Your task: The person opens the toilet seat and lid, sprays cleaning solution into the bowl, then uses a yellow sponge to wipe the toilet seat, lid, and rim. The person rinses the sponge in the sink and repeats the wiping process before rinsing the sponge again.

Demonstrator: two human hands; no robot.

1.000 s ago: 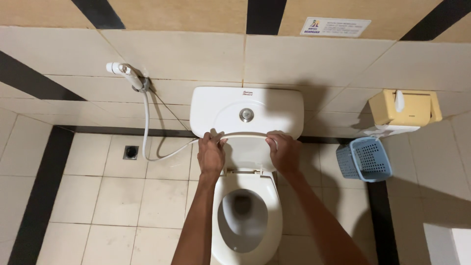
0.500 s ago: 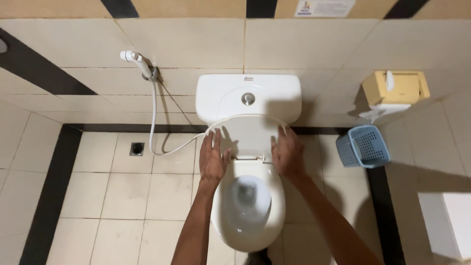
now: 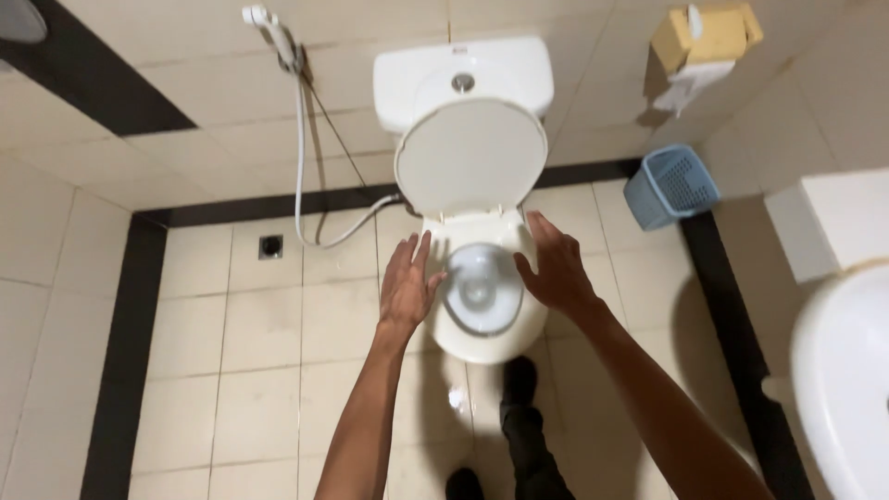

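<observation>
A tiled floor and a tiled wall with black bands are seen from above. At the far side, in the middle, a white toilet is set against the wall, with its tank behind it. The lid is stood up and tilted back toward the tank, so that the bowl and its rim are laid bare. A white basin is seen in part at the right edge, and a blue basket is placed on the floor to the right of the toilet. A yellow paper holder is fixed high on the right, and a spray hose is hung on the wall to the left of the tank.

The left hand is held open just beside the left of the bowl, fingers spread, with nothing grasped. The right hand is held open at the right of the bowl, likewise released; whether the rim is touched cannot be told. A dark trouser leg and shoe are seen near, below the bowl.

The lifting of the lid is judged done, since it is propped with no hand on it. For any further work on the seat, a fresh hold at the rim would be called for.
</observation>
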